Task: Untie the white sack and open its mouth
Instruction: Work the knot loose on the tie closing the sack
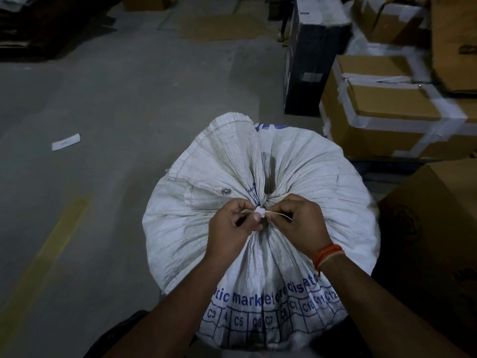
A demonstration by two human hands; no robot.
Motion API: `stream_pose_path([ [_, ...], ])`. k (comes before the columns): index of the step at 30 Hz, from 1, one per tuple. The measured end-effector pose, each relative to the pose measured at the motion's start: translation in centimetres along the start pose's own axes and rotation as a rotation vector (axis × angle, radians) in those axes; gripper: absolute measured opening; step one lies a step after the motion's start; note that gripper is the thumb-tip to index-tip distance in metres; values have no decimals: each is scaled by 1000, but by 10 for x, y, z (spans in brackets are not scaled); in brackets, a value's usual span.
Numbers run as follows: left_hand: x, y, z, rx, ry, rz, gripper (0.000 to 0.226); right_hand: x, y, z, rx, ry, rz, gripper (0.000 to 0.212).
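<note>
A full white woven sack (317,182) with blue print stands upright on the floor in front of me. Its mouth is gathered tight into a neck, bound by a thin pale string with a small white knot (260,212). The loose top flap fans out beyond the neck toward the back. My left hand (232,226) pinches the string just left of the knot. My right hand (299,220) pinches the string end to the right of the knot, and a short length runs across its fingers. An orange band sits on my right wrist.
Taped cardboard boxes (387,109) are stacked close at the right, with a tall black box (307,63) behind them and another carton (436,228) beside the sack. Grey concrete floor lies to the left, with a paper slip (65,142) and a yellow painted line (51,251).
</note>
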State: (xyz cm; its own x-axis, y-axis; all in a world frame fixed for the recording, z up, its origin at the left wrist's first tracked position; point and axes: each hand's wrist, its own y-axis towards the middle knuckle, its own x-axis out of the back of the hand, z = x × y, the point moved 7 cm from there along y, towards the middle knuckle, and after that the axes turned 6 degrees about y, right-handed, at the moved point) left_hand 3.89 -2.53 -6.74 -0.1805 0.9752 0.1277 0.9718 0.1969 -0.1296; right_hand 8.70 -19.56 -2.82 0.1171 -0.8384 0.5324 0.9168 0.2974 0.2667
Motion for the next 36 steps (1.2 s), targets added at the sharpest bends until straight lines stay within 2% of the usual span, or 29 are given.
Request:
stream_pose_path([
  [4,-4,-2,-6,-112,189,74,13,5,-4,-2,16,10,-18,5],
  [10,-1,-5,-5,-176,236,-8,11,-4,-7,-2,45,45,-2,6],
  [18,0,-2,8,-119,169,3,13,-12,-5,-7,3,60,-20,10],
  [25,-1,-3,4,-151,248,-2,14,-17,-1,-20,-158,139,45,10],
  [36,5,6,4,-144,256,-14,6,-3,-3,-14,-156,151,4,8],
])
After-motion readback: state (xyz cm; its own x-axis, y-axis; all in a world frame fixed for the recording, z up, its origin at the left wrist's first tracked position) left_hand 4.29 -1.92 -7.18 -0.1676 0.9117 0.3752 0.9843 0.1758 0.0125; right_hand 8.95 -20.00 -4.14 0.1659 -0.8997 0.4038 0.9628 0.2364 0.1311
